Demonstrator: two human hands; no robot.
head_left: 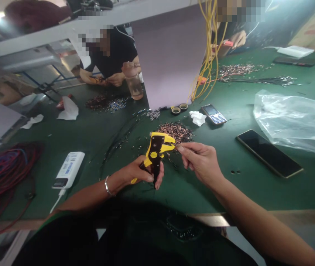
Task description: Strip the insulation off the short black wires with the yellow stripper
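The stripper stands nearly upright over the table, handles down, yellow head up and turned rightward. The left hand is clenched round its handles from below. The right hand, just right of the head and the nearer to it, pinches a short wire between thumb and forefinger, its long axis pointing at the head. Blur hides whether the tip sits inside the head. The wire barely shows past the fingertips. Behind the stripper lies a pile of cut pieces.
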